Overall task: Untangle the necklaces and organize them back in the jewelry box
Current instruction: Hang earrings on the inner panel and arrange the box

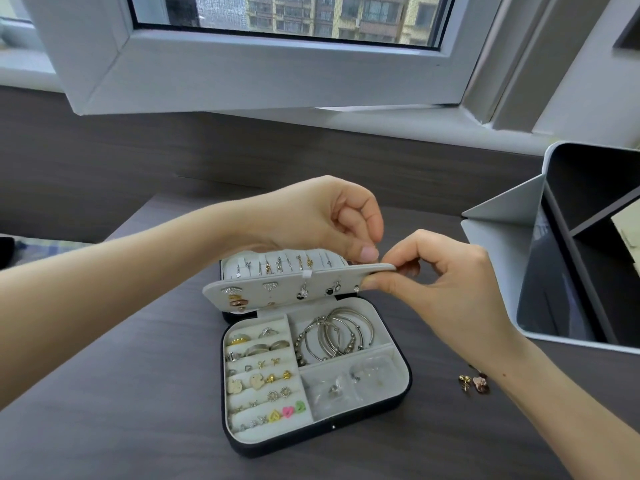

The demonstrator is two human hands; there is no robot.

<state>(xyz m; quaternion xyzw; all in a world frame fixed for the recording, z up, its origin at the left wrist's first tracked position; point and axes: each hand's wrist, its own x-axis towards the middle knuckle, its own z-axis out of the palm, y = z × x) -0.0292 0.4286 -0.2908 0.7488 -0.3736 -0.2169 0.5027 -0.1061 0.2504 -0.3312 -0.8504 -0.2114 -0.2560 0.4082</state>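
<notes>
Tabletop of dark wood grain fills the lower view, and the same dark grain runs up the wall panel behind it to a white sill. Above the sill a white-framed window stands swung inward, with apartment blocks outside its glass.

The jewelry box, black outside and pale grey within, lies open near the middle of the table. Its grey flap, studded with earrings, is lifted level over the hinge. The right hand pinches the flap's right end between thumb and curled fingers. The left hand hovers just above the same end, fingers curled and thumb tip close to the flap's edge; whether it grips anything cannot be told.

Behind the flap, thin pendants hang in a row inside the lid. In the base, bangles fill the far right compartment, clear bags the near right one, and rings and studs sit in the left rolls.

Loose earrings lie on the table just beside the right wrist. A white-rimmed organizer with dark dividers stands at the right edge.
</notes>
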